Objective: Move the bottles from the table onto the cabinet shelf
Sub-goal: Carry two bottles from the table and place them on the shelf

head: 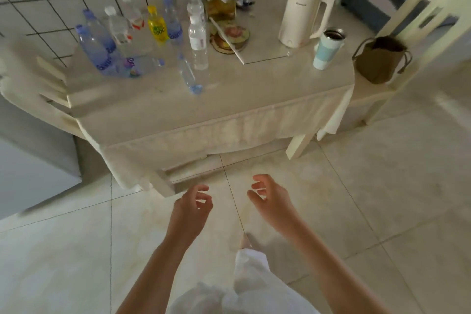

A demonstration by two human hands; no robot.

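1. Clear plastic bottles (142, 33) clustered at the far left of the table (229, 99), by the tiled wall; most upright, two lying flat; one yellow bottle (157, 26) among them.
2. Left hand (190, 208) and right hand (271, 200) over the floor, short of the table; fingers loosely curled, holding nothing.
3. White kettle (302, 15), tumbler (327, 48) at the table's right.
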